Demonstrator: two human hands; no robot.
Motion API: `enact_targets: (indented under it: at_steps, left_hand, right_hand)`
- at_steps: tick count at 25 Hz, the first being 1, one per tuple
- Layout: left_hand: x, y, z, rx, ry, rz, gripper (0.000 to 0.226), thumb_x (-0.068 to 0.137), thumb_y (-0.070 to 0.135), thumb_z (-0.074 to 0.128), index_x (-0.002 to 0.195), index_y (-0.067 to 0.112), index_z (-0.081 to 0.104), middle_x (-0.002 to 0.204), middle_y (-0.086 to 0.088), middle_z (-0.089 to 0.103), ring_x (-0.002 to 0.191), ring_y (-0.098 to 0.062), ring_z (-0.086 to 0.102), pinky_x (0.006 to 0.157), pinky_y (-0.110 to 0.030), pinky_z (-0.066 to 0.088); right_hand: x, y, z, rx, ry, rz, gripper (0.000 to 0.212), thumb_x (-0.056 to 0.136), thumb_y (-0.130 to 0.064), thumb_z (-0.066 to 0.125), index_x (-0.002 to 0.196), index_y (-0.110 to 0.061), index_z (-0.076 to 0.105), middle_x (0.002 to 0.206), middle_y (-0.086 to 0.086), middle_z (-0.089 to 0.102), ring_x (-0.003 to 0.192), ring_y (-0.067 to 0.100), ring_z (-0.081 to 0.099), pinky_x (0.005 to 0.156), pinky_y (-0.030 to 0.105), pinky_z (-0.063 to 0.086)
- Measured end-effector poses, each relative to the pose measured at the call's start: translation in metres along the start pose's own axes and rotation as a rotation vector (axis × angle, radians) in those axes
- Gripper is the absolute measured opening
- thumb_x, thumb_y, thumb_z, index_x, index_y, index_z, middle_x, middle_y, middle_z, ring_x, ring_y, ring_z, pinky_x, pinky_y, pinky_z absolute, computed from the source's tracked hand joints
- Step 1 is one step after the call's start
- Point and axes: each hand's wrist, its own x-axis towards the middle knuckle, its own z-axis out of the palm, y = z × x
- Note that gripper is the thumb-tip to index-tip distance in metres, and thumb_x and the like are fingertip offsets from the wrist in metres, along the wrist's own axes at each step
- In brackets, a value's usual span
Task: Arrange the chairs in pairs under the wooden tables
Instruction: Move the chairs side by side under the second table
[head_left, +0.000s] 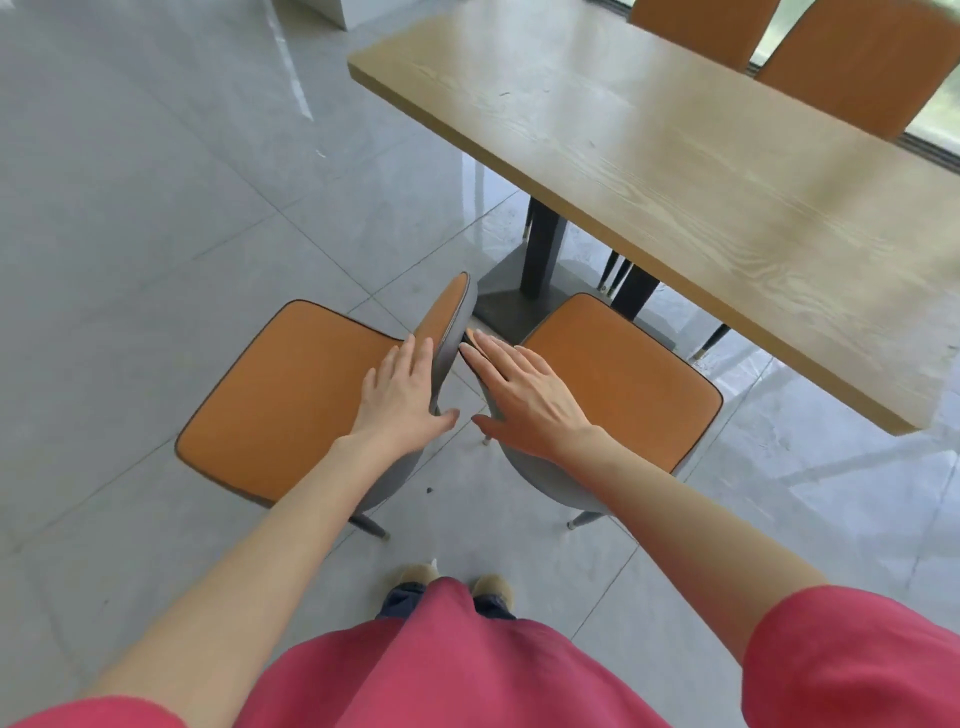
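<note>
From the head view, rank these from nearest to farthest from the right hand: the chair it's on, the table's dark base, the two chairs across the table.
From the right hand:
1. Right chair, directly under the hand, touching its backrest.
2. Table base, on the floor just beyond, under the wooden table.
3. Far chairs, across the table, top right.

The person wears a pink short-sleeved top (441, 670), dark trousers (400, 603) and tan shoes (415, 574).
</note>
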Motion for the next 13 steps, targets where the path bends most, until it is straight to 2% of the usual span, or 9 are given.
enact_targets:
  at_steps: [2,5,7,10,13]
  left_hand:
    - [-0.010,-0.008,0.011,-0.089,-0.010,-0.055,0.092,0.088,0.043,0.058,0.152,0.017,-0.003,0.162,-0.009,0.004,0.149,-0.027,0.010,0.120,-0.045,0.021]
    - [-0.018,-0.020,0.025,-0.163,0.047,-0.105,0.087,0.090,0.035,0.059,0.152,0.023,-0.001,0.160,-0.006,0.014,0.145,-0.026,0.026,0.111,-0.044,0.036]
    - [-0.021,-0.025,0.030,-0.205,0.071,-0.178,0.081,0.091,0.034,0.056,0.152,0.022,0.005,0.158,-0.004,0.023,0.139,-0.027,0.037,0.103,-0.044,0.042]
    - [-0.023,-0.027,0.033,-0.250,0.086,-0.258,0.075,0.092,0.038,0.054,0.151,0.023,0.011,0.152,-0.001,0.035,0.131,-0.029,0.047,0.096,-0.042,0.045]
    - [-0.024,-0.028,0.033,-0.210,0.144,-0.240,0.073,0.091,0.042,0.053,0.151,0.025,0.015,0.148,0.003,0.042,0.126,-0.026,0.051,0.093,-0.040,0.048]
  right_hand:
    - [0.014,-0.006,0.004,-0.013,-0.002,-0.070,0.079,0.076,-0.031,0.075,0.142,-0.009,0.037,0.148,0.015,0.039,0.136,0.031,0.039,0.109,0.044,0.035]
    - [0.030,-0.012,0.008,-0.032,-0.067,-0.180,0.077,0.086,-0.026,0.064,0.149,-0.014,0.021,0.157,0.007,0.020,0.145,0.024,0.017,0.118,0.040,0.014]
    - [0.037,-0.014,0.010,-0.064,-0.067,-0.213,0.075,0.088,-0.022,0.060,0.149,-0.015,0.018,0.158,0.006,0.017,0.146,0.022,0.013,0.118,0.039,0.011]
    - [0.048,-0.013,0.016,-0.101,-0.077,-0.249,0.067,0.089,-0.016,0.057,0.148,-0.014,0.025,0.157,0.006,0.020,0.146,0.024,0.012,0.118,0.042,0.009]
    - [0.072,-0.008,0.018,-0.135,-0.062,-0.289,0.059,0.085,-0.011,0.064,0.139,-0.014,0.042,0.149,0.011,0.037,0.143,0.030,0.023,0.117,0.049,0.012]
